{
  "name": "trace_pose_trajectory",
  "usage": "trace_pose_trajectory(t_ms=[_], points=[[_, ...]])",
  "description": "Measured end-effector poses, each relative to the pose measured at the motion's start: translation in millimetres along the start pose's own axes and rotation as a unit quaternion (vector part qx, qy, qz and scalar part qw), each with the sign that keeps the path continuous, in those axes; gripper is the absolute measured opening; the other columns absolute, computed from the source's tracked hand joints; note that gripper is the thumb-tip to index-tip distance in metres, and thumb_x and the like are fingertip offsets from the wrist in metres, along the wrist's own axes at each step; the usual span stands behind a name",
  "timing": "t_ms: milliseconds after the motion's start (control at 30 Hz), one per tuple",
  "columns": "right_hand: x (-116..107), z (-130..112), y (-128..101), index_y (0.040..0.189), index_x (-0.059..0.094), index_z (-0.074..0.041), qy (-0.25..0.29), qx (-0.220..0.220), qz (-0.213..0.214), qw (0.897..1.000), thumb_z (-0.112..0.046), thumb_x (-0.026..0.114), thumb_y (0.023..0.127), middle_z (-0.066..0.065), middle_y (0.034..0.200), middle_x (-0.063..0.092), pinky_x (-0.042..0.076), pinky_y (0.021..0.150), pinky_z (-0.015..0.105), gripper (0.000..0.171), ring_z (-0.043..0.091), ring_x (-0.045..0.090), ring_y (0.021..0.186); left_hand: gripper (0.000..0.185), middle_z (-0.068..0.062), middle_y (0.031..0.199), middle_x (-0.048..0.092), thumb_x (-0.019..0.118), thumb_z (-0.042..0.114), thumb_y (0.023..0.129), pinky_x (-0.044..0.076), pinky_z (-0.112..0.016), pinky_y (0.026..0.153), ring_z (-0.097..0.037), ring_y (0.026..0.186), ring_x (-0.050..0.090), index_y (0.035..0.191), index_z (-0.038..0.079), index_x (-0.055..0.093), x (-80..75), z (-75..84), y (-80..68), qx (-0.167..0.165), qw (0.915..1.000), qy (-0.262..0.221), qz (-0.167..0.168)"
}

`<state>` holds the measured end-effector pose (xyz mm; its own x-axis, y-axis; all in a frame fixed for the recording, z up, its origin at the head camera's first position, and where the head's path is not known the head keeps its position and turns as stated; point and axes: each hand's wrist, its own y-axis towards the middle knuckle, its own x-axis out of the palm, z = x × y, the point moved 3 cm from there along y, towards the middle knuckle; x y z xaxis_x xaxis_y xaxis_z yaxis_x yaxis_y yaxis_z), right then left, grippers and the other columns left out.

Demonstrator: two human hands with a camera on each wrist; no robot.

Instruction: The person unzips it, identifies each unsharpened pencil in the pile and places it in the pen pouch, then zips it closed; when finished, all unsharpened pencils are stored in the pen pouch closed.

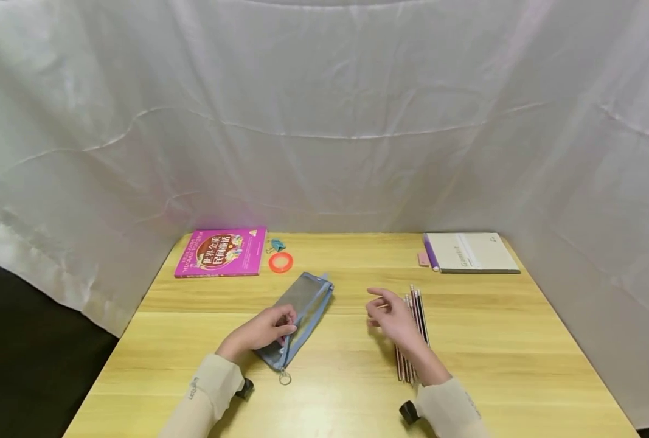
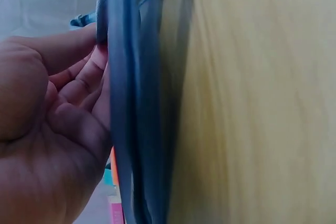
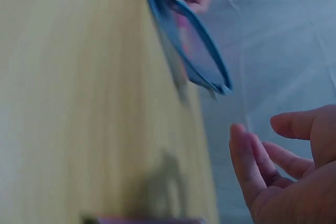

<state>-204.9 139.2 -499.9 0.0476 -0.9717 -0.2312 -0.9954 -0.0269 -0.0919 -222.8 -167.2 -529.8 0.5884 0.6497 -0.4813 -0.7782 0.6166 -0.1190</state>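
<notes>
Now, left hand [image 1: 266, 329] gripping blue mesh pouch [image 1: 302, 310], right hand [image 1: 392, 316] loose, empty, above pencils [image 1: 418, 316] on table [image 1: 494, 340].

white cloth backdrop [image 1: 324, 109] fills the upper two thirds of the frame, hung on three sides like a booth. creased and wrinkled, a long fold line running left to right across the middle. the cloth drops to the far edge of the table and down along the right side. wooden table [image 1: 494, 340] fills the lower centre; pale yellow top, grain running left to right, boards visible as long bands. dark floor [image 1: 23, 365] shows at lower left, beneath the hem of the cloth. light is soft and even, slightly brighter at upper centre, shadows faint.
</notes>
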Motion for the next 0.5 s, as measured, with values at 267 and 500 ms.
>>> trace_pose_trajectory(t_ms=[267, 500], points=[[-57.3, -6.0, -10.0, 0.147, 0.05, 0.003, 0.005, 0.01, 0.041, 0.999, -0.006, 0.061, 0.102, 0.024, 0.118, 0.061, 0.065, 0.079, 0.031, 0.047, 0.024, 0.071, 0.089, 0.012, -0.008, 0.091, 0.055, 0.051, 0.005, 0.108, 0.065, -0.036, 0.075, -0.021, 0.08, 0.07, 0.099, 0.002, 0.043, 9.1, -5.8, 2.6, -0.043, 0.9909, -0.126, -0.021], [-97.4, 3.2, -13.7, 0.148, 0.048, 0.004, -0.022, 0.017, 0.068, 0.997, -0.011, 0.059, 0.104, 0.024, 0.123, 0.059, 0.064, 0.086, 0.033, 0.048, 0.016, 0.071, 0.092, 0.017, -0.01, 0.094, 0.053, 0.052, 0.009, 0.108, 0.065, -0.039, 0.08, -0.024, 0.082, 0.071, 0.099, 0.001, 0.04, 10.3, -8.0, 3.6, -0.044, 0.983, -0.177, -0.02]])
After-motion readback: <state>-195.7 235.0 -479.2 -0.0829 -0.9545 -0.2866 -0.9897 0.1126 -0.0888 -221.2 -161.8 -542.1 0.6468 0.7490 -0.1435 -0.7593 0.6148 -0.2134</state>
